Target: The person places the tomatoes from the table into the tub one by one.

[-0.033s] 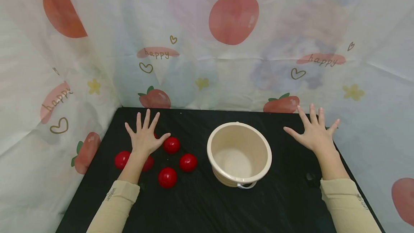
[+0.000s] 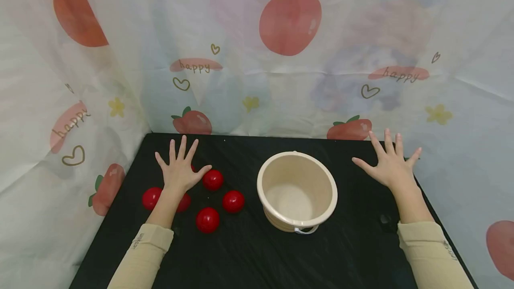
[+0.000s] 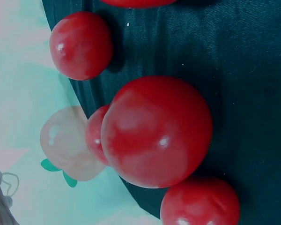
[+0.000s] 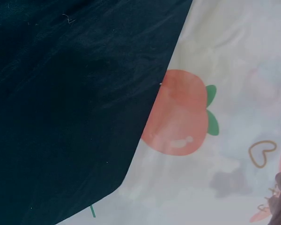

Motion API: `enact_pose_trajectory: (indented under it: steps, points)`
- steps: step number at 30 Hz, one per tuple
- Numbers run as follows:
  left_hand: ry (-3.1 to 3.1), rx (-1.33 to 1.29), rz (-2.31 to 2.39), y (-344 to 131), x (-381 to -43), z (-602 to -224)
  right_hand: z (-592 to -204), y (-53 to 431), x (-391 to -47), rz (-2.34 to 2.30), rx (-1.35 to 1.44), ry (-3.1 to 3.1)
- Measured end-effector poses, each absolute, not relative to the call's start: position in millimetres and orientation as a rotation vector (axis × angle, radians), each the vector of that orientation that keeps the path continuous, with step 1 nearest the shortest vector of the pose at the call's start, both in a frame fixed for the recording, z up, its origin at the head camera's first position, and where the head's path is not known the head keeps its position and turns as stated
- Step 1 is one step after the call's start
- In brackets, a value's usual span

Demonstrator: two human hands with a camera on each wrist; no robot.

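Observation:
My left hand (image 2: 178, 175), fingers spread and straight, hovers over or rests among several shiny red balls at the left of the table. Its thumb tip overlaps one red ball (image 2: 213, 179); whether they touch I cannot tell. The hand and forearm partly cover other balls, such as the red ball (image 2: 151, 198) by the wrist. In the left wrist view a large red ball (image 3: 157, 131) sits closest. My right hand (image 2: 391, 168), also spread wide and holding nothing, is near the table's far right corner. Between the hands stands a cream bucket (image 2: 297, 173), upright, with nothing visible inside.
The black-covered table (image 2: 241, 258) meets a white printed curtain (image 2: 249, 21) at its back and sides. A thin white handle (image 2: 307, 230) hangs at the bucket's near side. A small dark object (image 2: 385, 222) lies beside the right forearm.

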State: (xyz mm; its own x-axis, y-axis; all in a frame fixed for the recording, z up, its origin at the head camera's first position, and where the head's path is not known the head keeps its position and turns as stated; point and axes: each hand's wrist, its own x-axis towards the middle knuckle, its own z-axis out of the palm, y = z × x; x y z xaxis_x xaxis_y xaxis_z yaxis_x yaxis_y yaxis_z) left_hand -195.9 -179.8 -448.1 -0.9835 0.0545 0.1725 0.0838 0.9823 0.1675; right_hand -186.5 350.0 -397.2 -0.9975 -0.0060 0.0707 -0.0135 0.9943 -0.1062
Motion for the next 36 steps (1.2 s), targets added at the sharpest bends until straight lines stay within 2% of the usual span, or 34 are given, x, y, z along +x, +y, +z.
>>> enact_pose_trajectory:
  steps: [10, 16, 27, 36]
  points:
    - [-2.967, -0.078, -0.248, -183.4, -195.3, -448.0, -394.0, 348.7, -185.3, 0.187, 0.031, -3.071]
    - [-2.920, -0.024, -0.269, -195.2, -192.6, -444.6, -381.7, 348.1, -180.5, 0.350, 0.031, -3.020]
    - [-2.631, 0.088, -0.527, -240.1, -173.3, -449.8, -361.3, 343.2, -150.2, 1.246, 0.157, -2.716]
    - [-2.508, 0.171, -0.553, -278.7, -151.5, -479.6, -380.2, 323.7, -132.2, 1.728, 0.226, -2.599]
